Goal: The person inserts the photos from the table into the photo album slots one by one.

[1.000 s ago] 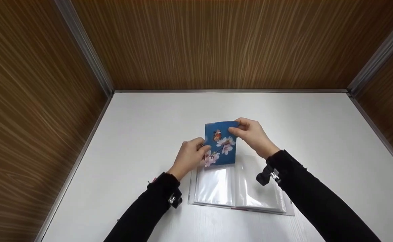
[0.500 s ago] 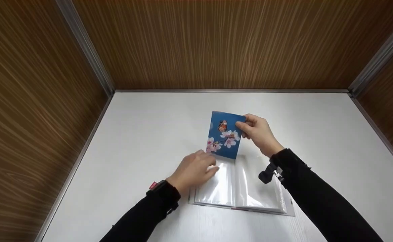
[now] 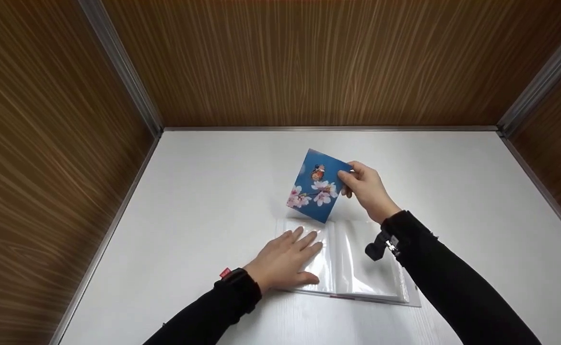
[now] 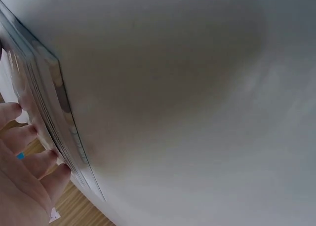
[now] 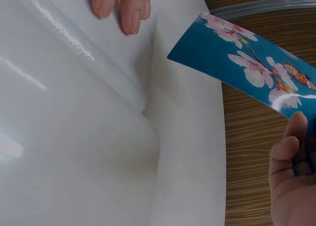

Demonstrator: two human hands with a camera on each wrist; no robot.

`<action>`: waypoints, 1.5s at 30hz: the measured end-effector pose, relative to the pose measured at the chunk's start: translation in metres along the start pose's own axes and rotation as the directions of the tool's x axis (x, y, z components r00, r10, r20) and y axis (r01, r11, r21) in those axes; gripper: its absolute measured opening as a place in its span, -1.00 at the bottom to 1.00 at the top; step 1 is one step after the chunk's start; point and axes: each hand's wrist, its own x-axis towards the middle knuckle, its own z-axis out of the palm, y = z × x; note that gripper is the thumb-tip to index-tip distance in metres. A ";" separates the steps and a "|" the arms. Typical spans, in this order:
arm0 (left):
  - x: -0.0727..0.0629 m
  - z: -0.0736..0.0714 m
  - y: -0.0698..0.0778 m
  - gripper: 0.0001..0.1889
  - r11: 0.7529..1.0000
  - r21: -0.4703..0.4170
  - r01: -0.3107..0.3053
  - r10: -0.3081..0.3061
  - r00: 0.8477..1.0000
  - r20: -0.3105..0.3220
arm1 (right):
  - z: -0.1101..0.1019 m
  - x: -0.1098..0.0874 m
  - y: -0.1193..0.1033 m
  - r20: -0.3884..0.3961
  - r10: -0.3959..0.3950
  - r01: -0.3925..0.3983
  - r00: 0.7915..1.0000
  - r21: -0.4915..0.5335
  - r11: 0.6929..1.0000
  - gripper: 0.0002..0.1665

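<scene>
My right hand [image 3: 368,189] pinches a blue photo print [image 3: 318,184] by its right edge, thumb in front. Pink blossoms and an orange butterfly are printed on it, and it tilts above the far edge of an open photo album [image 3: 371,263]. With fingers spread, my left hand [image 3: 285,258] lies flat on the album's left page, a shiny clear sleeve. In the right wrist view the photo [image 5: 256,63] slants beside the album pages [image 5: 74,127], and left fingertips [image 5: 131,18] show on the sleeve. The left wrist view shows fingers [image 4: 39,162] at the album's edge [image 4: 69,112].
The album lies on a white table [image 3: 204,191]. Wood-grain panels stand around it, with a back wall [image 3: 328,62] beyond the far edge and a side wall [image 3: 45,143] at the left. Metal strips run along the joints.
My left hand let go of the photo and came down flat on the left page. My right hand lifted the photo slightly up and away, and the photo tilted clockwise.
</scene>
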 end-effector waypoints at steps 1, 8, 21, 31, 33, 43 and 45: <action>0.000 0.000 0.000 -0.15 1.000 0.006 0.000 0.000 1.000 -0.003 | 0.001 0.001 0.001 0.002 0.002 -0.002 1.000 0.007 1.000 -0.64; 0.000 -0.002 0.004 -0.14 0.999 0.040 0.007 -0.005 0.999 -0.036 | 0.009 0.004 0.008 0.006 0.024 -0.024 1.000 0.076 0.997 -0.67; 0.001 -0.004 0.010 -0.16 0.998 0.053 0.024 -0.020 0.997 -0.074 | 0.018 0.008 0.019 -0.004 0.060 -0.058 0.998 0.166 0.984 -0.74; 0.001 -0.003 0.010 -0.16 0.999 0.051 0.015 -0.011 0.997 -0.082 | 0.018 0.009 0.023 -0.009 0.093 -0.090 0.996 0.197 0.976 -0.73; 0.001 -0.003 0.010 -0.17 0.999 0.051 0.015 -0.011 0.996 -0.085 | 0.019 0.010 0.024 -0.012 0.098 -0.093 0.995 0.211 0.973 -0.74; 0.001 -0.003 0.010 -0.17 0.999 0.051 0.004 0.001 0.995 -0.102 | 0.024 0.010 0.032 0.028 0.095 -0.099 0.995 0.162 0.982 -0.81; 0.002 -0.003 0.010 -0.18 0.999 0.048 -0.002 0.008 0.994 -0.109 | 0.024 0.010 0.033 0.029 0.099 -0.102 0.995 0.134 0.986 -0.82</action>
